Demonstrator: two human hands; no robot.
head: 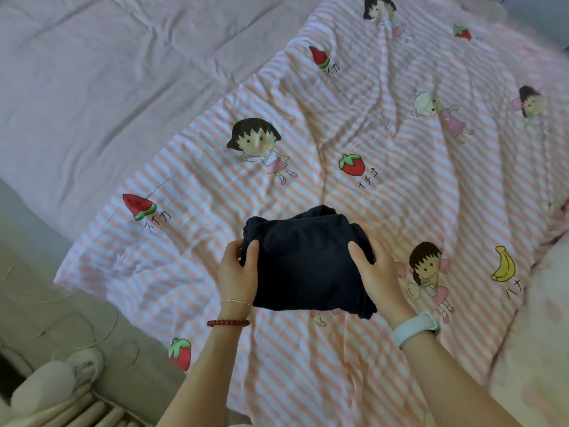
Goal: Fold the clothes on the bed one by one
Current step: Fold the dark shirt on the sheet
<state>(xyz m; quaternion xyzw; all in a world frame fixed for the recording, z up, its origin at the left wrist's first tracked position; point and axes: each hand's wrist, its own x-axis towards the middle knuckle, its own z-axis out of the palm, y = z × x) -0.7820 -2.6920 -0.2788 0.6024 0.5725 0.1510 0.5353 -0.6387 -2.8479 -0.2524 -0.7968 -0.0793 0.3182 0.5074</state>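
So there's a dark navy garment (308, 260) already folded down into a chunky, roughly square bundle, sitting near the front of the bed on a pink-and-white striped quilt (385, 143) with cartoon girls, strawberries, watermelon slices and a banana printed on it. Can't tell what kind of clothing it is, it's too bundled up.

The left hand (237, 269) grips the bundle's left edge: thumb on top of the cloth, fingers (232, 246) curled round the side, clamped on the fabric. The right hand (377, 269) holds the right edge the same way, thumb lying over the top and the rest wrapped round the far side, where a bit of loose cloth bunches up. Whether the bundle is resting on the quilt or lifted just off it, hard to say.

The left wrist has a thin chain bracelet (235, 302) and a red bead bracelet (228, 322); the right one wears a pale blue band (415, 329).

Past the quilt, the upper left of the bed is a plain lilac sheet (92, 72), pretty wrinkled. Bottom left, down off the bed, there's a white plush toy (55, 380).
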